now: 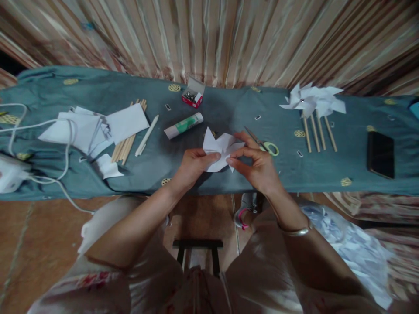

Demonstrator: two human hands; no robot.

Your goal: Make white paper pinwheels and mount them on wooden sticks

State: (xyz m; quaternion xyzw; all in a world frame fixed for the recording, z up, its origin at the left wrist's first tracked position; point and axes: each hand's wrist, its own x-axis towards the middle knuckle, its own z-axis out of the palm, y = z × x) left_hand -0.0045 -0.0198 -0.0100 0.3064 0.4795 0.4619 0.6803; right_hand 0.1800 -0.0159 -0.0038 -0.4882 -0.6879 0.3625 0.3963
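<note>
A white paper pinwheel (220, 143) is held over the front middle of the table, its folded points sticking out. On its left side, my left hand (197, 165) grips it, the thumb lying on the paper near the centre. My right hand (254, 162) pinches the paper's right edge between thumb and fingertips. Just beyond the right hand lie scissors (271, 148) with pale green handles. Behind the pinwheel rests a glue stick (183, 125) with a green label. Farther back, a small red box (193, 99) stands with its lid up, small metal pieces inside.
Finished paper pinwheels (314, 99) on wooden sticks lie to the right, near a black phone (380, 155). On the left are paper sheets (127, 122), wooden sticks (124, 148), a white pen (147, 136) and a white cable (68, 152). A plastic bag (347, 244) sits below the table.
</note>
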